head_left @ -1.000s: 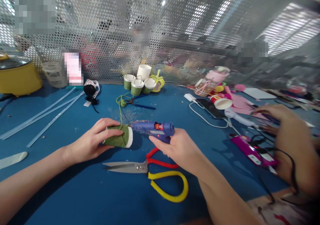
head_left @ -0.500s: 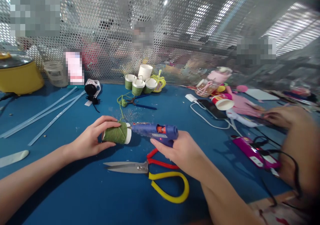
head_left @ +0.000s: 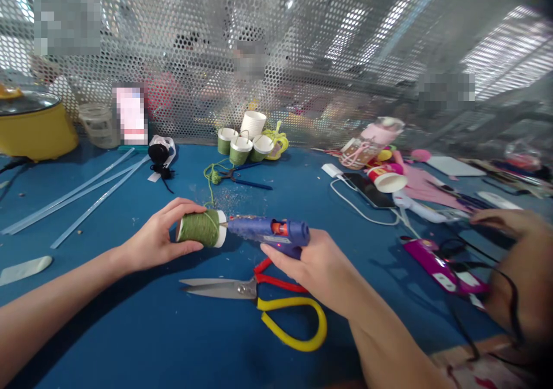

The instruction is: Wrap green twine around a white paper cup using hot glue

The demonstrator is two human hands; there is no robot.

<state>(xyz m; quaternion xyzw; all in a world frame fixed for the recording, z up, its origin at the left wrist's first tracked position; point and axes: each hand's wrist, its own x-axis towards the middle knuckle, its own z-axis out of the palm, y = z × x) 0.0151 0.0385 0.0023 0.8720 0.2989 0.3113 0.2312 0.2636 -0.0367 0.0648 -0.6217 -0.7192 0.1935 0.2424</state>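
My left hand (head_left: 162,234) grips a paper cup wrapped in green yarn (head_left: 199,229), which lies on its side with its white rim to the right. A strand of yarn runs from the cup back to a small green ball (head_left: 215,176). In my right hand (head_left: 309,262) is a blue glue gun (head_left: 268,230), its nozzle at the cup's white rim band. Large scissors (head_left: 235,289) with one red and one yellow handle lie open just in front of both hands.
Behind are small green-wrapped cups (head_left: 241,150), blue-handled pliers (head_left: 248,181) and a stack of white cups (head_left: 253,124). Clear glue sticks (head_left: 93,204) and a yellow pot (head_left: 37,125) are left. A purple power strip (head_left: 443,268), a phone (head_left: 369,190) and another person's hand (head_left: 510,222) are right.
The cup has turned slightly in my left hand, and the glue gun stays at its rim. The other person's hand at the right has moved a little to the right and down.
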